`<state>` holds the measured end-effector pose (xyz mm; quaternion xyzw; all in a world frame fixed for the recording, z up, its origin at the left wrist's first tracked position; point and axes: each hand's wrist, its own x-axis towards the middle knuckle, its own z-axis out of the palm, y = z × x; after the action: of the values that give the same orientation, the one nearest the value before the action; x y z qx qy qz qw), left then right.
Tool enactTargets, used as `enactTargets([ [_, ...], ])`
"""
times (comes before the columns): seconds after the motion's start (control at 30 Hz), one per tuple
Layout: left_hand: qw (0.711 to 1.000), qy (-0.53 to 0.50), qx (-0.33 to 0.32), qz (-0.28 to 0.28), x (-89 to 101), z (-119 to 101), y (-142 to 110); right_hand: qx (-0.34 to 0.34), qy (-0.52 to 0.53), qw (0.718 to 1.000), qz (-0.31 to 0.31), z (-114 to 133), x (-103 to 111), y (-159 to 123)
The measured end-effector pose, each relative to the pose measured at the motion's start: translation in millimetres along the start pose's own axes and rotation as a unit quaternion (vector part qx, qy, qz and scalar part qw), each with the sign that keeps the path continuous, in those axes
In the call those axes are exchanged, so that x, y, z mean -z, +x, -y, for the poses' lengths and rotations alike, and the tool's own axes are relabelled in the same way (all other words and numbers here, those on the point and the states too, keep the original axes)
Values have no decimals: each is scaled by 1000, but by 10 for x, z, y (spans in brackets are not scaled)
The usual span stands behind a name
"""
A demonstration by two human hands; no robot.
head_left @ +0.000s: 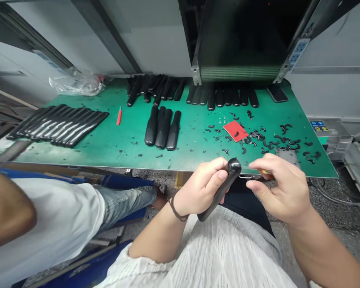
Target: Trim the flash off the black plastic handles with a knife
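Note:
My left hand [202,186] is wrapped round a black plastic handle [220,192], held slanted over my lap just in front of the green table's [108,144] near edge. My right hand [277,188] is closed in a pinch on a small metal-bladed tool [249,176], its tip pointing at the handle's rounded top end. Three more black handles [163,127] lie side by side on the table's middle. Small curled black trimmings [273,140] are scattered at the right, around a red card [235,131].
Rows of black handles lie at the far left [60,125] and along the back [195,94]. A red knife [119,116], a plastic bag [75,83] and a phone [277,93] rest on the table. Another person in a white shirt [39,224] sits at my left.

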<state>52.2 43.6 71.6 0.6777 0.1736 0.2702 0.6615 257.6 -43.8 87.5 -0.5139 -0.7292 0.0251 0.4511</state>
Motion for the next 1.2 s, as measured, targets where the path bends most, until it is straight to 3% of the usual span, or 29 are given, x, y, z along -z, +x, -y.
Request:
enactTargets([
  [0.2,999,-13,-25,37,-74,169,-21,16,-44,994,94,18,16,133],
  [0.37,999,-23,-21,37,-101,186,-31,27,-129,986,104,50,6,175],
  [0.57,995,-94,30,-6,-192,153,-19,76,-297,952,13,55,-46,106],
  [0.83,985,-140,73,-64,-327,193,-7,51,-357,931,-53,40,-193,16],
  [0.97,979,-156,94,-89,-364,212,42,54,-354,933,-48,38,-246,-9],
  [1.13,980,-60,25,-186,-344,200,164,49,-336,940,10,67,-308,-76],
  [1.2,976,-53,28,-207,-335,214,200,45,-322,945,29,76,-330,-102],
])
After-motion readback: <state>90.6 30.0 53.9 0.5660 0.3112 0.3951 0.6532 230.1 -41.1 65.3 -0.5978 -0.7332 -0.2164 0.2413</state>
